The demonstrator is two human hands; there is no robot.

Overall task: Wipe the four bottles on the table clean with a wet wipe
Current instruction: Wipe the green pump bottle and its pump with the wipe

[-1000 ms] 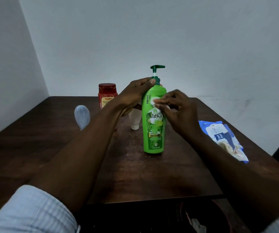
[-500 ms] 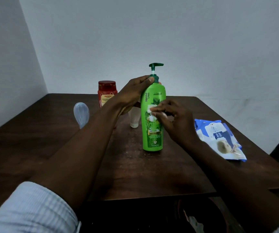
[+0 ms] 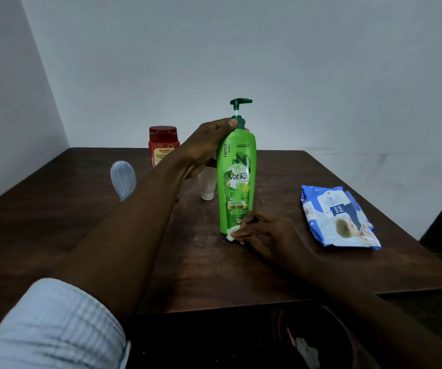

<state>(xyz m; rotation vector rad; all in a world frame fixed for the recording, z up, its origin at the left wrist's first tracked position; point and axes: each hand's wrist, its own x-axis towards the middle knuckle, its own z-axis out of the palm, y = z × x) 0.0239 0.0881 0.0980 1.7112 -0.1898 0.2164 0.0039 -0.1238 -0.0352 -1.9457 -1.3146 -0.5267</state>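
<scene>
The wet wipe [image 3: 231, 233] has travelled down the front of the green pump bottle [image 3: 237, 182]. A second ago it was pressed to the upper part of the label; now it sits at the bottle's foot, just where the base meets the counter [image 3: 214, 275], at the centre of the frame. The right hand [image 3: 270, 235] pinches the wipe in curled fingers against the bottle's lower edge. The left hand [image 3: 203, 147] stays wrapped around the bottle's shoulder and neck below the pump, holding it upright. That full downward pass suggests the front face is nearly done, though the back and sides may still need turning into reach. Behind it, left of centre, a red jar [image 3: 162, 145], a small white bottle [image 3: 206, 185] and a pale clear bottle [image 3: 123, 179] stand waiting. The blue wipe pack [image 3: 339, 217] lies at the right of the frame.
</scene>
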